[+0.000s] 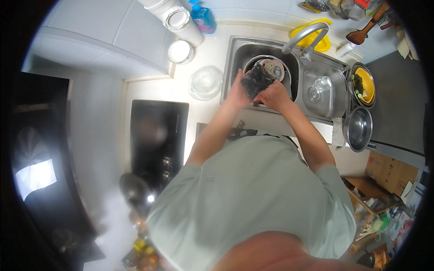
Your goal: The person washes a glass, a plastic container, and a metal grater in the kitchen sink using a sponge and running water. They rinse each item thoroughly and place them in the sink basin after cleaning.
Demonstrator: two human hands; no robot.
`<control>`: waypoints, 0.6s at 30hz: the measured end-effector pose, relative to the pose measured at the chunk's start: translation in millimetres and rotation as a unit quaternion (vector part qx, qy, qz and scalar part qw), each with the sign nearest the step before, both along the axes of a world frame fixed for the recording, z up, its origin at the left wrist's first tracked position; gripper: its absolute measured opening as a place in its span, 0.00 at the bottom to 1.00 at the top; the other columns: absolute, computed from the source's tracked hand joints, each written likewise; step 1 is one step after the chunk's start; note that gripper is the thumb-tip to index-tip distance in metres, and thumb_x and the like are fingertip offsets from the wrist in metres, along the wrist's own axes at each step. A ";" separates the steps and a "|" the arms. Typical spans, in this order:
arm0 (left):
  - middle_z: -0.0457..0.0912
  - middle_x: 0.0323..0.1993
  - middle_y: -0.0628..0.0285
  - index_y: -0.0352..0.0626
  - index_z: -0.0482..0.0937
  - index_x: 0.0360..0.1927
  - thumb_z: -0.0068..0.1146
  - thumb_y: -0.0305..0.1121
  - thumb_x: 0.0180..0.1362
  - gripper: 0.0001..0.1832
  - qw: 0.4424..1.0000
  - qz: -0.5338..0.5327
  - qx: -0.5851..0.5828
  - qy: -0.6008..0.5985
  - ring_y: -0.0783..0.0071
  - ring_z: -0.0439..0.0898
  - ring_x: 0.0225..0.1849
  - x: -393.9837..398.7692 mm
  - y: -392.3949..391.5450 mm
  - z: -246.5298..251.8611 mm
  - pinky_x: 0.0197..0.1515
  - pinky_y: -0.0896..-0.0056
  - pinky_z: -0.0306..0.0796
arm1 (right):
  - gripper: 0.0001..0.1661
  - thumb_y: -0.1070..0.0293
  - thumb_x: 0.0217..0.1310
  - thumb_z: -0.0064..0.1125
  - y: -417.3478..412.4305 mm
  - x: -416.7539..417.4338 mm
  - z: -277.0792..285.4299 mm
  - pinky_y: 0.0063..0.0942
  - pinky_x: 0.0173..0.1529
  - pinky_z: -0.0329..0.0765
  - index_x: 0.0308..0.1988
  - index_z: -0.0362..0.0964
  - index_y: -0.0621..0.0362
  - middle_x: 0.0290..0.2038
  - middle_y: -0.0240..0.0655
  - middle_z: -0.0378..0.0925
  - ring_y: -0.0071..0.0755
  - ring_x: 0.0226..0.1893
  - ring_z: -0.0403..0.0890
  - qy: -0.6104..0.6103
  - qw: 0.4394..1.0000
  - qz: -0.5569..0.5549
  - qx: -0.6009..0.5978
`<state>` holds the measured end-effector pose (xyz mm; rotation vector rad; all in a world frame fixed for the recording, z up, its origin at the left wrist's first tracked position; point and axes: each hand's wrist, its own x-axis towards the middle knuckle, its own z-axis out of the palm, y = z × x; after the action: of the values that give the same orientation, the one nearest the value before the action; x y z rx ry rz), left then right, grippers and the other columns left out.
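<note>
Over the left basin of a steel double sink point(229, 67), my left hand point(237, 93) and my right hand point(275, 96) hold a dark grey scouring cloth point(257, 81) between them. The left hand grips its left side, and the right hand its lower right side. Whether the cloth is wrapped around something cannot be told. Beneath the hands, a round metal bowl point(288, 73) in the basin holds dishes, among them a pale patterned one point(275, 65). A clear glass point(323, 83) lies in the right basin near the drain.
The curved faucet point(303, 32) reaches over the sink. A clear bowl point(205, 83), white containers point(180, 52) and a blue pump bottle point(202, 20) stand left of it. At right are a yellow colander point(368, 84) and a steel bowl point(358, 128). A black cooktop point(156, 135) lies at lower left.
</note>
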<state>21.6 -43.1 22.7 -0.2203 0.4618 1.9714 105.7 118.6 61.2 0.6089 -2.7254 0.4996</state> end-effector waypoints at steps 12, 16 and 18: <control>0.74 0.61 0.54 0.45 0.69 0.64 0.35 0.55 0.70 0.30 0.946 0.045 0.294 -0.129 0.56 0.73 0.62 -3.0 37.7 -27.0 0.68 0.53 0.62 | 0.25 0.73 0.38 0.71 0.0 12.0 22.0 0.44 0.63 0.67 0.43 0.77 0.56 0.53 0.43 0.75 0.56 0.59 0.70 -0.025 0.955 -0.211 -0.205; 0.74 0.61 0.53 0.44 0.69 0.64 0.36 0.56 0.69 0.30 0.944 0.052 0.314 -0.084 0.56 0.72 0.62 -5.8 45.4 -25.5 0.68 0.52 0.61 | 0.25 0.75 0.47 0.65 -14.2 5.8 30.4 0.44 0.64 0.67 0.49 0.74 0.59 0.53 0.42 0.74 0.52 0.56 0.73 0.065 0.978 -0.192 -0.056; 0.75 0.59 0.53 0.44 0.70 0.63 0.41 0.56 0.68 0.30 0.956 0.039 0.281 -0.070 0.56 0.73 0.61 -7.4 47.7 -18.2 0.67 0.51 0.63 | 0.19 0.75 0.52 0.61 -14.3 4.6 26.4 0.44 0.60 0.69 0.47 0.75 0.58 0.51 0.42 0.76 0.46 0.53 0.76 0.039 0.991 -0.130 -0.002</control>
<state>14.2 4.7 4.5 -0.0129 -0.2104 2.0619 110.3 104.3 87.6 0.2601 -2.6752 0.4066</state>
